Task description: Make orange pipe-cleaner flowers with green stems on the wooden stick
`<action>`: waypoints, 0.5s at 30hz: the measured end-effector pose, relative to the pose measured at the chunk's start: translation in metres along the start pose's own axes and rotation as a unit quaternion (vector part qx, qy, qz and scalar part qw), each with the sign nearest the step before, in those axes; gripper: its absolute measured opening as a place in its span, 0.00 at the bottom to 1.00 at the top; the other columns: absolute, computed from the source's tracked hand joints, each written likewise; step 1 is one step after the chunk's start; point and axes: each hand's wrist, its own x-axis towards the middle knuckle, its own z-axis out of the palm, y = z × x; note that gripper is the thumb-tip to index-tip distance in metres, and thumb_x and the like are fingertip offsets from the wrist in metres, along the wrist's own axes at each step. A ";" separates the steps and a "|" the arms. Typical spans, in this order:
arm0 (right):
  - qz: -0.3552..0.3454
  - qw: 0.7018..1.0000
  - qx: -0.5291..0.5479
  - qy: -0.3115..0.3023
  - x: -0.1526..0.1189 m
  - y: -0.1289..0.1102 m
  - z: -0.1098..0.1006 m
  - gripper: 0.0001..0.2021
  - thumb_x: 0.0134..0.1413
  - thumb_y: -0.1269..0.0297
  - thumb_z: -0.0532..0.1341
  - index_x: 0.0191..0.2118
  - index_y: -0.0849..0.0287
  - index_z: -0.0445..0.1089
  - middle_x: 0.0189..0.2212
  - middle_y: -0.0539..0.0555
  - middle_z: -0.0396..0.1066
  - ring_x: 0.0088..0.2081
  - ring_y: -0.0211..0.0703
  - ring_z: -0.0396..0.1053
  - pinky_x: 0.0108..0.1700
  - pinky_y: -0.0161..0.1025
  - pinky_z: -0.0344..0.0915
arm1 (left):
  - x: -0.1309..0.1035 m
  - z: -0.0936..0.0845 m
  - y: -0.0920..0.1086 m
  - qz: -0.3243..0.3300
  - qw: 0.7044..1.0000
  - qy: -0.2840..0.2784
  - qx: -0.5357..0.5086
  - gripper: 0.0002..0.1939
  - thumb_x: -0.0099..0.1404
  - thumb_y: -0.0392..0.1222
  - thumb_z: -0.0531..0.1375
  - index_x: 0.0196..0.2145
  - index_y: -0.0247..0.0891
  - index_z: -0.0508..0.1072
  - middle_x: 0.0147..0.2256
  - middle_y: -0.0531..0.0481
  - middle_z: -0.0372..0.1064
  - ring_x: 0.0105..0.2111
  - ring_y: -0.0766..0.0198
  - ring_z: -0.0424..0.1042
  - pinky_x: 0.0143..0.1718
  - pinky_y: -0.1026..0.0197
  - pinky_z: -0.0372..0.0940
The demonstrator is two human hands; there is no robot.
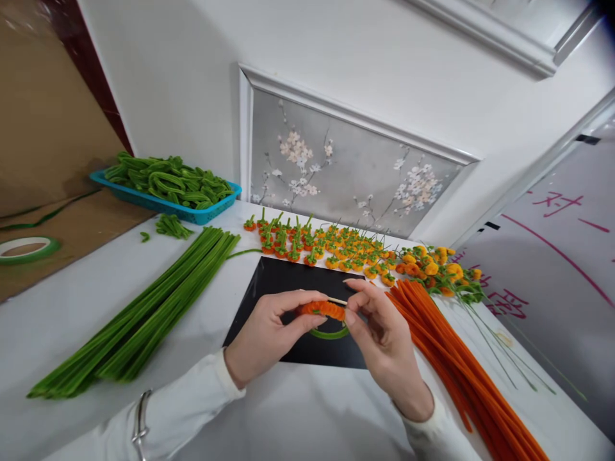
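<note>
My left hand (264, 334) pinches a ridged orange coil of chenille stem (327, 310) between thumb and fingers. A thin pale stick (338, 301) lies along the coil's upper side, its left end hidden under my left fingers. At the coil's right end, my right hand (384, 339) has its thumb and index finger closed, with the other fingers raised and curled. Just below the coil, a curved green chenille stem (330, 334) shows over the black mat (283, 275); whether it joins the coil cannot be made out.
Bundled green stems (158, 314) lie left, orange stems (461, 358) right. Behind the mat stand several small orange and yellow pumpkin-like pieces (355, 246). Finished-looking yellow flowers (432, 266) lie at right. A blue basket (192, 214) holds green pieces; green tape (29, 250) rests on cardboard.
</note>
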 end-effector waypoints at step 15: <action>-0.024 0.999 -0.024 0.019 -0.002 -0.001 -0.002 0.16 0.59 0.69 0.55 0.52 0.56 0.62 0.29 0.51 0.63 0.29 0.37 0.62 0.31 0.34 0.63 | -0.002 0.005 0.005 -0.039 0.994 0.056 -0.089 0.08 0.56 0.37 0.64 0.36 0.41 0.79 0.32 0.52 0.77 0.30 0.64 0.73 0.33 0.65 0.69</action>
